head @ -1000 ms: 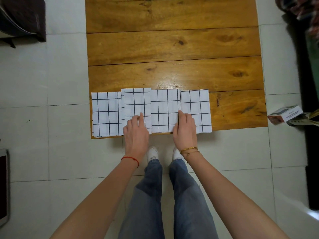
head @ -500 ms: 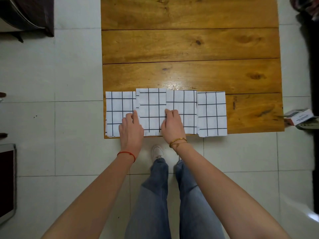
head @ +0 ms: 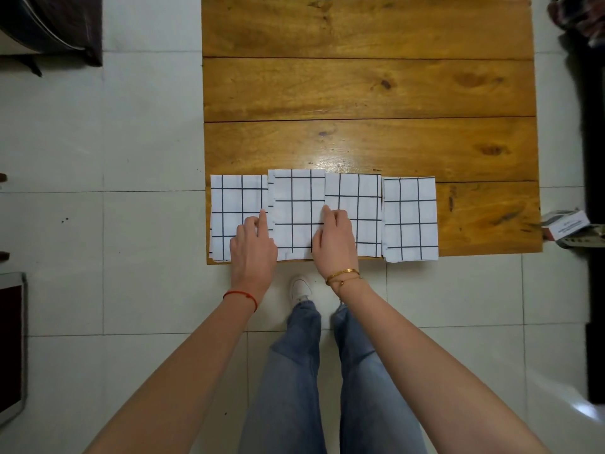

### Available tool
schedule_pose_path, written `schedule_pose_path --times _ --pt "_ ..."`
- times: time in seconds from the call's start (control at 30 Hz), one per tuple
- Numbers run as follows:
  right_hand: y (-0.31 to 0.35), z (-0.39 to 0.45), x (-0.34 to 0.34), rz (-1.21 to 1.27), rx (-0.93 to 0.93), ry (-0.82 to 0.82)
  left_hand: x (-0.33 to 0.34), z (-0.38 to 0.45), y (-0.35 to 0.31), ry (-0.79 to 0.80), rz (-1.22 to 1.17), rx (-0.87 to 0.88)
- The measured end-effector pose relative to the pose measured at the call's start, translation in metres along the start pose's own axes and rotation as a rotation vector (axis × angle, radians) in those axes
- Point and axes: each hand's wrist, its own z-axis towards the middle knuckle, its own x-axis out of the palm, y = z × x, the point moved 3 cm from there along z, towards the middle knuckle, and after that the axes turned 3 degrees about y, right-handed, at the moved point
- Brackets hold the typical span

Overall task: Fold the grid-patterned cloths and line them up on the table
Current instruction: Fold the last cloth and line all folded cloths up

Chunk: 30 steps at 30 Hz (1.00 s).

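Observation:
Several folded white cloths with a dark grid lie side by side along the near edge of the wooden table [head: 370,90]. From the left they are the first cloth [head: 234,204], the second cloth [head: 296,198], the third cloth [head: 363,204] and the fourth cloth [head: 409,217]. My left hand [head: 253,247] rests on the seam between the first and second cloth, index finger extended. My right hand [head: 334,237] presses on the seam between the second and third cloth, fingers pointing away from me. Neither hand grips anything.
The table stands on a pale tiled floor. A small box [head: 566,224] lies on the floor by the table's right near corner. Dark furniture [head: 55,27] sits at the far left. My legs and a white shoe [head: 301,288] are just below the table edge.
Both hands have shifted one seam to the left along the row, from the second-to-fourth cloths to the first-to-third. The cloths stay in their row.

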Motion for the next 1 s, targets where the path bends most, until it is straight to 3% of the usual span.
schedule_pose_path --times 0.1,0.27,0.47,0.7,1.0 --pt "0.016 -0.006 0.003 -0.039 -0.125 -0.003 -0.012 -0.002 0.017 -0.077 -0.001 -0.023" --pt "0.05 -0.007 0.026 -0.049 -0.222 0.125 -0.023 -0.002 0.062 -0.165 0.051 -0.089" --pt "0.068 -0.002 0.046 -0.195 -0.227 0.2 -0.021 0.004 0.088 -0.101 0.136 -0.075" --pt "0.067 -0.003 0.051 -0.322 -0.177 0.093 -0.022 0.01 0.089 -0.081 0.13 -0.075" --pt "0.067 0.0 0.052 -0.252 -0.227 0.133 -0.019 0.01 0.089 -0.065 0.104 -0.059"
